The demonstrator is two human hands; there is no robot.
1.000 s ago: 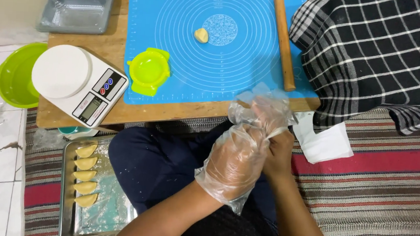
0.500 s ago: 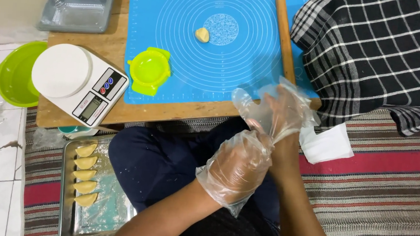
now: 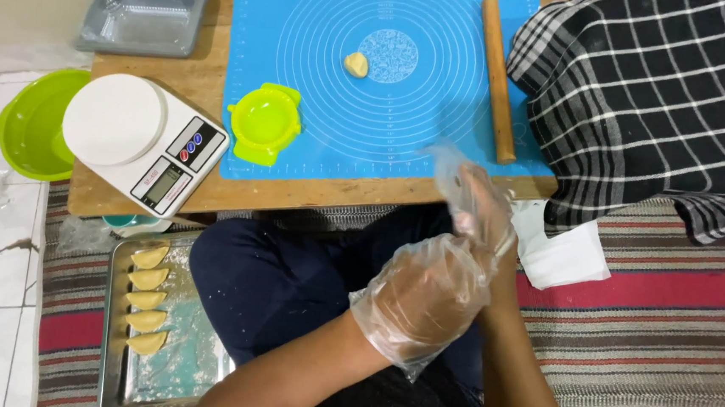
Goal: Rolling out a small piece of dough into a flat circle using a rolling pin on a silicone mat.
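Both hands wear thin clear plastic gloves and meet over my lap, just in front of the table edge. My right hand (image 3: pixel 475 205) points up toward the table, blurred, its glove loose around the fingers. My left hand (image 3: pixel 421 295) lies against the right wrist, fingers curled on the cuff of that glove. A small dough ball (image 3: pixel 356 64) rests on the blue silicone mat (image 3: pixel 316 141). To its right on the mat lies a wooden rolling pin (image 3: pixel 498 77), and a yellow-green dumpling press (image 3: pixel 265 123) sits open at the mat's left.
A white kitchen scale (image 3: pixel 141 141) stands on the low wooden table (image 3: pixel 206 73), a green bowl (image 3: pixel 28 121) beside it. A metal tray (image 3: pixel 112 356) on the floor holds several folded pastries (image 3: pixel 147 301). A checked cloth (image 3: pixel 658 105) covers the right side, with white tissue (image 3: pixel 567 259) below it.
My right hand has stretched up and out of the left hand's grasp toward the table edge. My left hand has slid down to the right wrist.
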